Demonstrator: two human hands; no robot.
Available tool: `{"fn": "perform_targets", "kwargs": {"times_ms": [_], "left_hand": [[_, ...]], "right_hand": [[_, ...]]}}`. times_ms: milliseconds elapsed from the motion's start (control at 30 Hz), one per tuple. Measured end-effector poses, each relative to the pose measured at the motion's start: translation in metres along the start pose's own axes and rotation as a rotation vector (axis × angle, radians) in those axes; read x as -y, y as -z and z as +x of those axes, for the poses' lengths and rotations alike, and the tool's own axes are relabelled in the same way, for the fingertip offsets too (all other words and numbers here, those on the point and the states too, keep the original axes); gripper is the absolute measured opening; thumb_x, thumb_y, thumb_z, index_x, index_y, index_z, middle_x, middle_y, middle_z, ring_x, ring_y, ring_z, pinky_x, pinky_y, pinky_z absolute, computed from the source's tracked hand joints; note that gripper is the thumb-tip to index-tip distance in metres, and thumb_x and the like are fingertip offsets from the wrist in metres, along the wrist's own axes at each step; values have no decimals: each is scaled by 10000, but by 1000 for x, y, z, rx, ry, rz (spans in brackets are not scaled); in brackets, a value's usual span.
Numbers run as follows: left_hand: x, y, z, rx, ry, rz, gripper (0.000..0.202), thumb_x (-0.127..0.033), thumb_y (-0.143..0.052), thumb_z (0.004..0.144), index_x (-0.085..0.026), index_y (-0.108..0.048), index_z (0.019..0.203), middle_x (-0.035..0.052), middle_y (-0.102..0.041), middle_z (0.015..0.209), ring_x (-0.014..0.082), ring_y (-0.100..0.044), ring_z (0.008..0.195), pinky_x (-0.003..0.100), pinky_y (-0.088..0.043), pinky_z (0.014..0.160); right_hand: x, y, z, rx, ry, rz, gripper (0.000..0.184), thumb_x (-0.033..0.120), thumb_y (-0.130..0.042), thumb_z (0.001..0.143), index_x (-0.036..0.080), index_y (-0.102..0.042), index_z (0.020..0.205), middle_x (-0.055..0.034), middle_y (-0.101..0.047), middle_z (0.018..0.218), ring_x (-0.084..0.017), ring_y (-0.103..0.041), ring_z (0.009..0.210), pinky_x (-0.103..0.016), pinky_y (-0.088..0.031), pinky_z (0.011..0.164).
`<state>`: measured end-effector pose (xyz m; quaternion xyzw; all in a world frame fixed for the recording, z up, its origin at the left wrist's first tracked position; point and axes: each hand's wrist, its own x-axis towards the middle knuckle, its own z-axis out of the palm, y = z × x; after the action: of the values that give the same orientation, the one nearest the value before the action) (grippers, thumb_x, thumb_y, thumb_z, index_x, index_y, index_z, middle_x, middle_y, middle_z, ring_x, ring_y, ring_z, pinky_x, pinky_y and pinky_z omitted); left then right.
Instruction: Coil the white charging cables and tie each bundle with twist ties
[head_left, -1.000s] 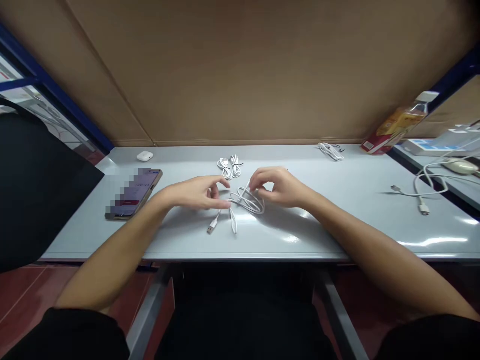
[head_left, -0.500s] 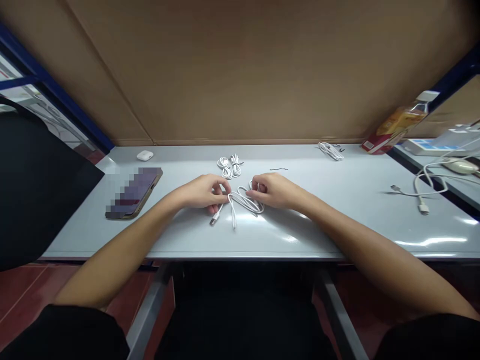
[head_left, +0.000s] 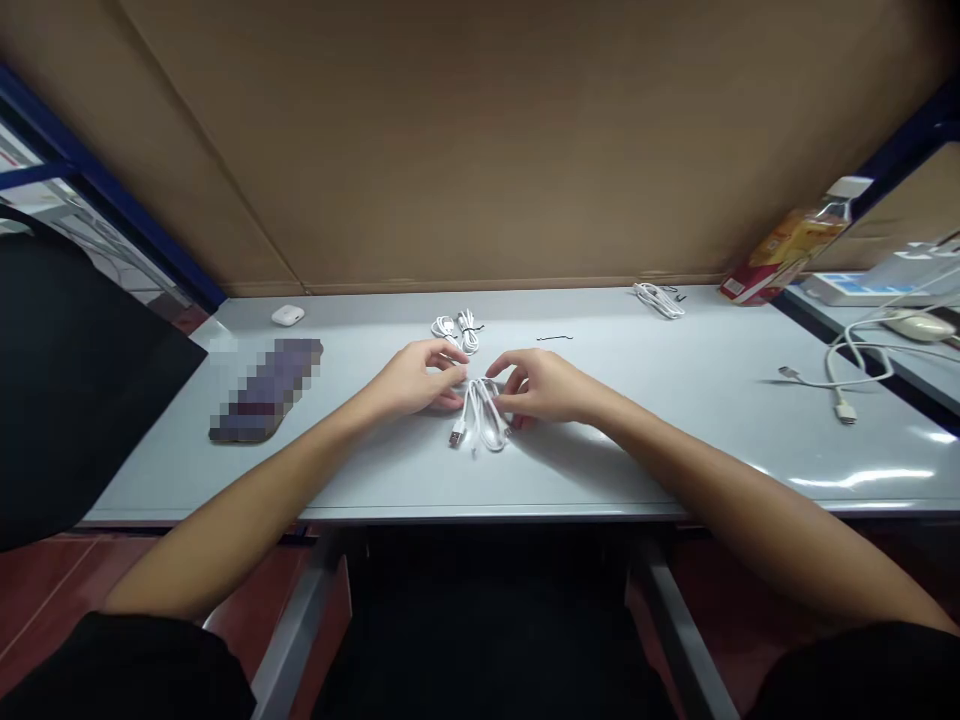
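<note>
A white USB cable (head_left: pixel 486 430) lies gathered in loops on the grey table in front of me, its USB plug (head_left: pixel 457 436) pointing toward the near edge. My left hand (head_left: pixel 424 378) is curled at the left side of the loops, thumb and fingertips at the cable. From the other side, my right hand (head_left: pixel 544 387) has its thumb and fingers around the loops' right side. Behind my hands sit two small coiled white cables (head_left: pixel 468 332), each with a black tie. A loose black twist tie (head_left: pixel 555 337) lies to their right.
On the left are a phone (head_left: pixel 262 395) and a white earbud case (head_left: pixel 288 315). Another white cable bundle (head_left: pixel 658 300) lies at the back right, near a drink bottle (head_left: pixel 795 240). Loose white cables (head_left: pixel 844 383) spread at the right. A brown panel (head_left: pixel 465 150) borders the back.
The spread cable loops are now drawn into a narrower bunch. The plug has shifted right and my left hand has moved slightly right, closer to my right hand.
</note>
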<state>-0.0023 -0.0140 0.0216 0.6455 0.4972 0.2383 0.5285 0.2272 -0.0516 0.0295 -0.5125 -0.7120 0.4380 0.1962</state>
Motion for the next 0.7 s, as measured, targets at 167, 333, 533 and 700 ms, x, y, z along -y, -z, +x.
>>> {"fn": "perform_targets", "kwargs": {"times_ms": [167,333,533,700], "left_hand": [[-6,-3,-7,68,-192,119,427,-442,-802,835,-192,-695,1164,125,-728,1230,281,-741,1069,462,-613,957],[-4,-6,-10,216,-385,192,445,-338,-783,830,-219,-672,1244,113,-710,1277,285,-660,1244,461,-565,1047],[8,-9,-2,202,-411,86,559,-318,-813,796,-243,-559,1289,130,-558,1404,234,-672,1143,427,-618,940],[7,-3,2,89,-535,315,499,-440,-845,765,-231,-634,1165,99,-620,1221,262,-615,1130,413,-583,891]], "right_hand": [[6,-14,-1,43,-69,310,272,148,-750,833,232,-548,995,-25,-777,773,-214,-779,708,-317,-623,661],[1,-11,0,4,41,213,193,195,-727,842,224,-544,897,-45,-753,806,-204,-734,729,-317,-581,648],[-7,-6,2,-222,470,-375,183,248,-719,865,216,-690,1043,-79,-682,1066,-213,-639,902,-332,-499,781],[-12,-5,5,-64,427,-430,136,286,-678,950,201,-772,998,-82,-673,1060,-174,-630,804,-302,-475,736]]}}
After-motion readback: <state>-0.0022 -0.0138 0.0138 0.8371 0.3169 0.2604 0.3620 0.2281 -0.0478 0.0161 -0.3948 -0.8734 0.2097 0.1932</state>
